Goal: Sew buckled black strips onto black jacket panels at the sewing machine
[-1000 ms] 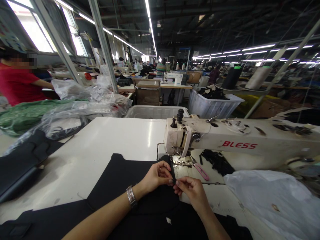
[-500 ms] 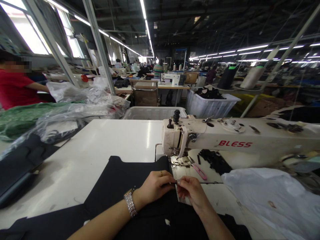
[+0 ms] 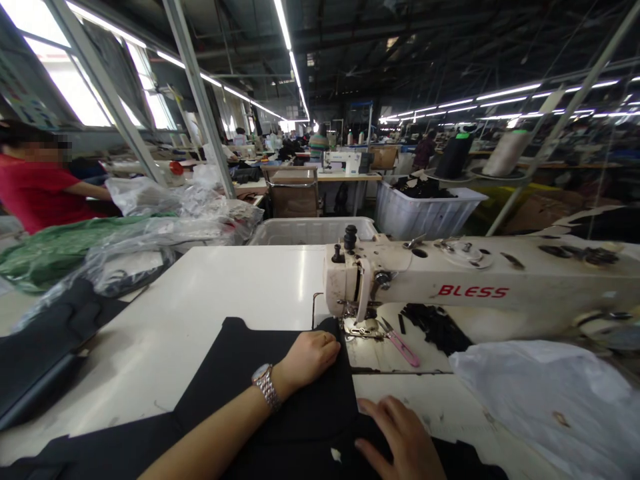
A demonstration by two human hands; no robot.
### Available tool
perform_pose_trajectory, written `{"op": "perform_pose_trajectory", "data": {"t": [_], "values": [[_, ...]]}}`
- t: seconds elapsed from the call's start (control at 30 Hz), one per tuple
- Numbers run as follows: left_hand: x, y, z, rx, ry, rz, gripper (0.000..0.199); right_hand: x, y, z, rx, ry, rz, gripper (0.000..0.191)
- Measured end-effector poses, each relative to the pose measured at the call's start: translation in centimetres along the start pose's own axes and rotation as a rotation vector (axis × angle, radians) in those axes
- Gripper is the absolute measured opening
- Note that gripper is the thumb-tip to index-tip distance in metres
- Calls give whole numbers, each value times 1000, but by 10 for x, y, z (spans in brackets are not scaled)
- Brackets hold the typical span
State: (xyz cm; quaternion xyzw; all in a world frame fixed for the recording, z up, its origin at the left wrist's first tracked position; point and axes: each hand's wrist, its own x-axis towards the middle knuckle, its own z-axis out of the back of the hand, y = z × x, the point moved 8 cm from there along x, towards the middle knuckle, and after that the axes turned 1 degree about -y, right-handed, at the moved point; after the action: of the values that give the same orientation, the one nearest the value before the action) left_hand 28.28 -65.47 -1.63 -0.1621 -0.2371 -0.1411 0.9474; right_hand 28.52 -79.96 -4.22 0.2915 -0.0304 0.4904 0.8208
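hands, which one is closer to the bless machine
The left hand, with the watch at its wrist, on the black fabric near the machine; the right hand, without a watch in view, is lower in the picture.

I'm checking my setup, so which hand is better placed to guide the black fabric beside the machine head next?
Probably your left hand: it rests on the black fabric close to the machine head, while your right hand is farther back.

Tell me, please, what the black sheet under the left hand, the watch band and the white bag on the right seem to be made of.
Black sheet: perhaps synthetic leather or coated fabric; matte, smooth, no visible weave.
Watch band: probably polished metal; silvery links catch light.
White bag: likely thin plastic film; slightly see-through, softly creased.
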Motion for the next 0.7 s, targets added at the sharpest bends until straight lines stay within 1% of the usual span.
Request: {"op": "perform_pose_trajectory", "data": {"t": [0.07, 0.13, 0.27, 0.33, 0.4, 0.47, 0.53, 0.7], "values": [[5, 4, -10, 127, 94, -76, 30, -6, 1, -7, -106, 19, 67, 30], [10, 4, -15, 188, 170, -155, 30, -7, 0, -10, -145, 15, 81, 29], [14, 0, -16, 193, 295, -255, 26, -4, 2, -5, -165, -33, 78, 33], [14, -1, -15, 195, 348, -275, 24, -2, 4, 0, -168, -67, 60, 35], [13, 1, -13, 187, 376, -285, 22, -1, 7, 3, -175, -87, 50, 36], [9, 3, -12, 167, 374, -294, 22, -1, 10, 5, -185, -95, 59, 36], [5, 5, -11, 149, 343, -302, 23, 0, 11, 5, -188, -98, 67, 34], [-4, 7, -5, 120, 199, -322, 26, -1, 10, 7, -184, -117, 61, 26]]}}
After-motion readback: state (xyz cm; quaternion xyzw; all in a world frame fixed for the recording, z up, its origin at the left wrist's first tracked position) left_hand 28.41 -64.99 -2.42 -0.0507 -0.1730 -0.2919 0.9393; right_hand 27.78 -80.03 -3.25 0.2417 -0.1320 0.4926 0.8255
